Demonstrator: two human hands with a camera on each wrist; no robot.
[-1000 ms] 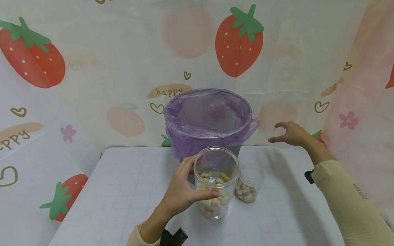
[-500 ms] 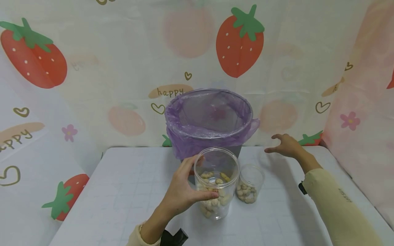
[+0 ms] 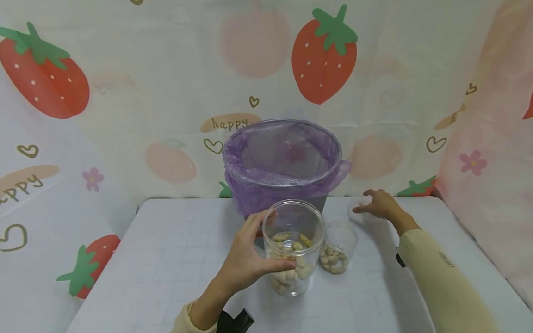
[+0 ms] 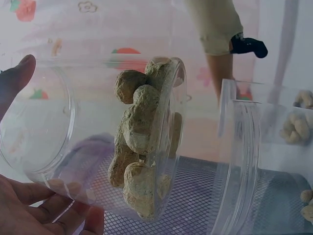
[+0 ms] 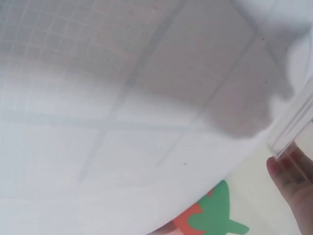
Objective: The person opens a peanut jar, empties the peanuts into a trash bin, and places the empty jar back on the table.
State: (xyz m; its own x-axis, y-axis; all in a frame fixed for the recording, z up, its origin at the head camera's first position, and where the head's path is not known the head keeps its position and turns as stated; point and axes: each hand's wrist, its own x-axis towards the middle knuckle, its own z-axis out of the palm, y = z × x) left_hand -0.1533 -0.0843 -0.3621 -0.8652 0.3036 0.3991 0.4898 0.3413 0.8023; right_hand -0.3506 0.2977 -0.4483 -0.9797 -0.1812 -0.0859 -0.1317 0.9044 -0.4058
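Note:
My left hand (image 3: 245,256) grips an open clear plastic jar (image 3: 306,217) with its thumb in front and fingers behind. Several unshelled peanuts (image 4: 139,122) lie at the jar's base. In the left wrist view that base is apart from the rim of another clear jar (image 4: 237,156). A smaller-looking jar (image 3: 341,240), holding peanuts (image 3: 333,261), stands just right of the gripped jar in the head view. Further right and back, my right hand (image 3: 381,203) holds a clear plastic piece with a rim (image 5: 296,127); most of it is outside the right wrist view.
Behind the jars stands a mesh bin (image 4: 190,191) lined with a purple plastic bag (image 3: 266,196). The white table (image 3: 166,259) reaches back to a strawberry-print curtain (image 3: 175,83). Another printed curtain (image 3: 495,138) hangs on the right.
My right hand has moved down and left, closer to the bin and the smaller-looking jar. The left hand and its jar have stayed in place.

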